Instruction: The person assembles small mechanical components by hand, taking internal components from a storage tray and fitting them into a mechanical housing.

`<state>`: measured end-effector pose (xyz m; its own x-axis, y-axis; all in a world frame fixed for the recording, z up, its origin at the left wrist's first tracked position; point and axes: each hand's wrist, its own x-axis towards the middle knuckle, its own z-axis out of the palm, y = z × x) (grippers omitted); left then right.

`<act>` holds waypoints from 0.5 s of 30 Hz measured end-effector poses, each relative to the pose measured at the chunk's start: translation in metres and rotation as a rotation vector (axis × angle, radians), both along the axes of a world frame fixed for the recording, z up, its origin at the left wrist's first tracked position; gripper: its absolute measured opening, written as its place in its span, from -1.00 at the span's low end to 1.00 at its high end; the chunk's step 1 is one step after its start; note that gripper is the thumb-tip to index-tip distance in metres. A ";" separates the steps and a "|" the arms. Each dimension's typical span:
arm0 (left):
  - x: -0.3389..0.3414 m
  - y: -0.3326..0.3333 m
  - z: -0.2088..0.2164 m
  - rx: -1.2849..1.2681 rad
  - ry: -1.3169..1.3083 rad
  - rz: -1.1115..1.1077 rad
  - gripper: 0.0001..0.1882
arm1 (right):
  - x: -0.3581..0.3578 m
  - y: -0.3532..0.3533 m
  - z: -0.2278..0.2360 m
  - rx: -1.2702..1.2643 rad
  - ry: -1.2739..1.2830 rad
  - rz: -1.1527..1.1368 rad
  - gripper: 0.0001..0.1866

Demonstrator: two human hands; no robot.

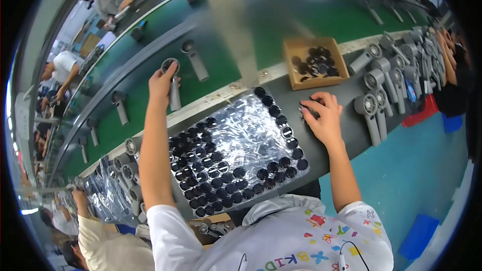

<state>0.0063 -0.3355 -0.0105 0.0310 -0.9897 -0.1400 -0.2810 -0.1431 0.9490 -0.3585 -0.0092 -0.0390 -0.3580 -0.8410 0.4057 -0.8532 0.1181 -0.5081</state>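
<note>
Head view: left of centre, the left hand (160,85) closes around a grey fan (174,97) over the green belt (139,78); right of centre, the right hand (325,116) pinches a dark piece (310,111). Fan transfer seems underway; next calls for steady left fingers.

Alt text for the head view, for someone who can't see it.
A person's left hand grips a grey round-headed part over a green belt; the right hand holds a small dark piece beside shiny plastic partly covered with black discs.
</note>
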 end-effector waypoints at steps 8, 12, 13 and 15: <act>0.029 -0.055 -0.038 -0.182 -0.834 0.317 -0.22 | 0.007 -0.008 0.001 -0.034 0.004 0.118 -0.88; -0.033 -0.002 -0.009 -0.783 -1.155 0.306 -0.18 | -0.008 -0.001 -0.009 -0.182 -0.085 0.027 -0.90; -0.040 0.004 -0.004 -0.789 -1.155 0.312 -0.18 | -0.009 -0.001 -0.009 -0.225 -0.164 -0.008 -0.90; -0.052 0.013 0.003 -0.656 -0.850 0.022 -0.21 | -0.006 -0.001 -0.007 -0.292 -0.252 -0.018 -0.93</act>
<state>-0.0461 -0.3228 -0.0071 -0.1132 -0.8616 0.4948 -0.8892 0.3100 0.3364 -0.3646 -0.0099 -0.0463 -0.4903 -0.6960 0.5245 -0.6966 -0.0487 -0.7158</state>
